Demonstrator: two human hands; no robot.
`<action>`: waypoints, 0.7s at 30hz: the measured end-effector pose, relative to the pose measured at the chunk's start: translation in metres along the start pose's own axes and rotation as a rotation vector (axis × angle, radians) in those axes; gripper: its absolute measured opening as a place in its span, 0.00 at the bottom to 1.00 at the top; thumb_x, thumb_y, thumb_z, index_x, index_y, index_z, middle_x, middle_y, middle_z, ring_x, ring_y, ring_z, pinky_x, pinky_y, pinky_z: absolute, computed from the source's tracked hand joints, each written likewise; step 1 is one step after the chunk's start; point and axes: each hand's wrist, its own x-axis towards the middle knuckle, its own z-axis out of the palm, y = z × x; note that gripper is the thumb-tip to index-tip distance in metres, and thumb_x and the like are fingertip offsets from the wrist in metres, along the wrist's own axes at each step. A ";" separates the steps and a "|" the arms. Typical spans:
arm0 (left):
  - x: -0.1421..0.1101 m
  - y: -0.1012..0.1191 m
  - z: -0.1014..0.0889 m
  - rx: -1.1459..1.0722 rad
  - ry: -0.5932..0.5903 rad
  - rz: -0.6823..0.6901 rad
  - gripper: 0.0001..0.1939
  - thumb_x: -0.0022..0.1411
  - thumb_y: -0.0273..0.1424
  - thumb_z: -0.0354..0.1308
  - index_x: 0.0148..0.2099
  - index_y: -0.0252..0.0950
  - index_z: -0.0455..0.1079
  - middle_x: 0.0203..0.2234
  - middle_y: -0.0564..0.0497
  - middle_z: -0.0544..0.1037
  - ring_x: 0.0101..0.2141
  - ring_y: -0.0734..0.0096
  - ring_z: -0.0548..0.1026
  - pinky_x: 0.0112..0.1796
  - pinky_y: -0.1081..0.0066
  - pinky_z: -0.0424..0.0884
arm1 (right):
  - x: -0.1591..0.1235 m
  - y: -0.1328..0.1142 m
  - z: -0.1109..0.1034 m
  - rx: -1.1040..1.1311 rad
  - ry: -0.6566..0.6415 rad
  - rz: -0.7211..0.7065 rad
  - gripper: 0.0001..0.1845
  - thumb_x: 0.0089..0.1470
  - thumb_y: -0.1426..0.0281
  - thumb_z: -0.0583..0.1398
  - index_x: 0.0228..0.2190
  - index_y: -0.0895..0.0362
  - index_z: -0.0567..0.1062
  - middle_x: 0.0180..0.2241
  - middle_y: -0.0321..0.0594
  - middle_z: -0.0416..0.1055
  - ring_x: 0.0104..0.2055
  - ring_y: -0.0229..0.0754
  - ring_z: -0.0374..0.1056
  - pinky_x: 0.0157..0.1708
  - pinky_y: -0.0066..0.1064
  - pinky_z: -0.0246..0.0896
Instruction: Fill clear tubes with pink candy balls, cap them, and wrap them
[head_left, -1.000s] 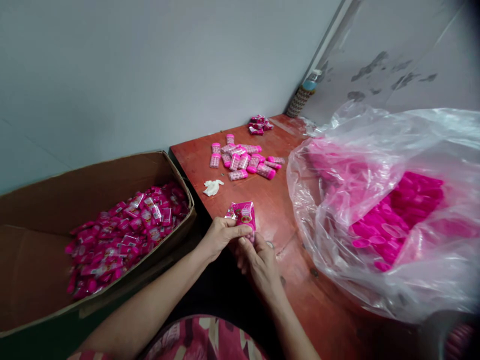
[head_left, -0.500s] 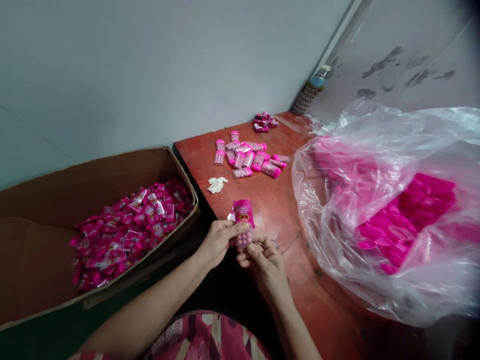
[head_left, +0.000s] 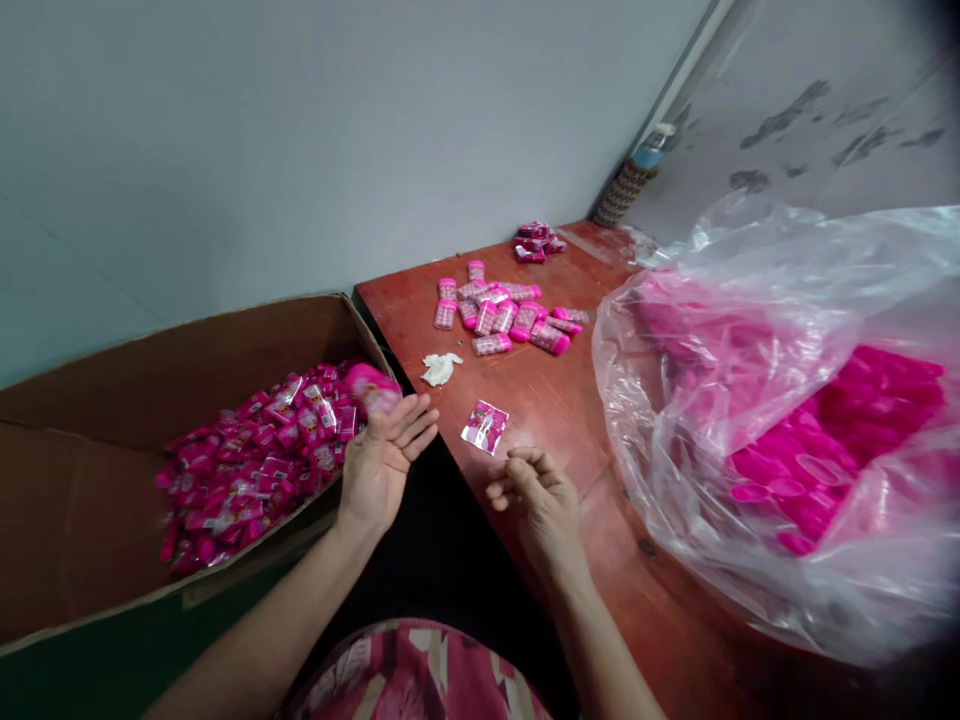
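Note:
My left hand (head_left: 382,465) is over the near edge of the cardboard box (head_left: 358,310), palm up with its fingers stretched out. A small pink bottle with a printed sleeve (head_left: 373,388), blurred by motion, is just beyond the fingertips and looks free of the hand. My right hand (head_left: 540,500) hovers at the table edge, thumb and fingers curled together, with nothing visible in them. Just past it a square pink printed sleeve (head_left: 486,427) lies flat on the red table (head_left: 555,400). Many pink sleeved bottles (head_left: 259,470) are heaped in the box.
Several clear bottles of pink beads with pink caps (head_left: 502,318) lie farther back, with a crumpled white scrap (head_left: 441,369) nearby. A small pile of pink sleeves (head_left: 538,243) and a tall bottle (head_left: 634,178) stand at the back. A large clear bag (head_left: 622,400) of pink caps occupies the right.
My left hand has moved left from the table edge to the box, opening as the sleeved bottle leaves it. My right hand has come away from the bottle. The flat sleeve on the table is now uncovered.

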 end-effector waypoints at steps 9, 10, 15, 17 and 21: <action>0.045 -0.057 0.005 1.407 -0.370 0.582 0.16 0.57 0.35 0.55 0.48 0.37 0.71 0.51 0.45 0.69 0.57 0.54 0.57 0.57 0.49 0.45 | 0.005 -0.001 -0.022 -0.200 0.001 0.038 0.11 0.49 0.62 0.60 0.27 0.57 0.69 0.24 0.35 0.71 0.21 0.33 0.66 0.21 0.23 0.60; 0.046 -0.060 0.007 1.452 -0.375 0.602 0.15 0.57 0.34 0.55 0.46 0.38 0.71 0.50 0.46 0.70 0.57 0.53 0.57 0.57 0.48 0.44 | 0.005 -0.001 -0.023 -0.219 0.003 0.038 0.11 0.49 0.62 0.60 0.27 0.57 0.69 0.24 0.35 0.71 0.21 0.33 0.66 0.21 0.23 0.60; 0.045 -0.067 0.009 1.458 -0.305 0.641 0.10 0.59 0.33 0.53 0.40 0.40 0.75 0.45 0.49 0.74 0.56 0.54 0.60 0.57 0.48 0.44 | 0.014 -0.008 -0.022 -0.330 0.019 -0.009 0.12 0.48 0.61 0.60 0.25 0.58 0.69 0.23 0.35 0.70 0.22 0.34 0.65 0.23 0.24 0.59; 0.045 -0.070 0.010 1.431 -0.287 0.653 0.10 0.59 0.31 0.53 0.39 0.40 0.75 0.44 0.48 0.75 0.55 0.56 0.62 0.56 0.49 0.45 | 0.020 -0.010 -0.021 -0.360 0.005 -0.048 0.13 0.48 0.61 0.60 0.24 0.58 0.69 0.23 0.35 0.69 0.23 0.34 0.65 0.23 0.25 0.59; 0.049 -0.076 0.011 1.378 -0.257 0.693 0.10 0.60 0.29 0.51 0.37 0.37 0.75 0.42 0.45 0.76 0.52 0.59 0.66 0.56 0.53 0.49 | 0.027 -0.009 -0.020 -0.402 -0.003 -0.107 0.13 0.48 0.61 0.60 0.24 0.58 0.69 0.23 0.35 0.69 0.24 0.35 0.65 0.24 0.26 0.59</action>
